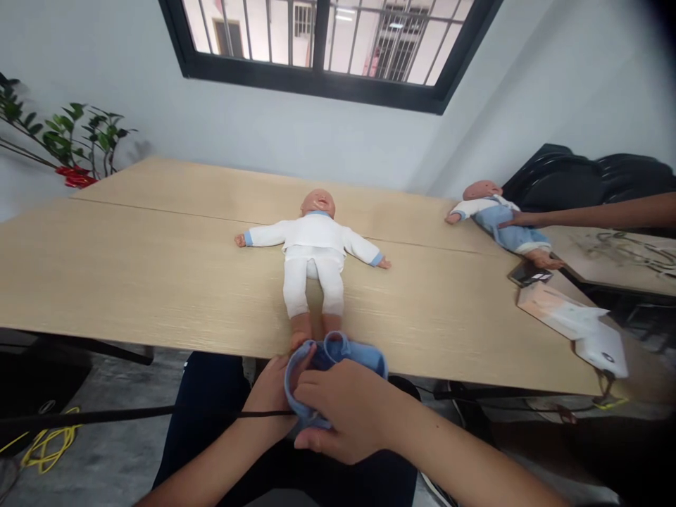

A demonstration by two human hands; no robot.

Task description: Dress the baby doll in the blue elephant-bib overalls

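A baby doll [315, 239] in a white long-sleeved top with blue cuffs and white pants lies face up on the table, arms spread and feet towards me. At its feet, by the table's near edge, I hold a light-blue doll garment [370, 355] with a wide opening and a loop at the top. My left hand [272, 394] is closed on the garment's left rim. Over the opening, my right hand [351, 408] curls its fingers onto the cloth, thumb lower down. Bunching hides the garment's full shape.
At the right, another person's hand [520, 220] rests on a second doll [496, 218] in blue overalls. Nearby are a dark phone-like object [529, 273], a tissue pack [554, 306] and a white device [602, 348]. A black cable [132, 414] crosses before my left wrist.
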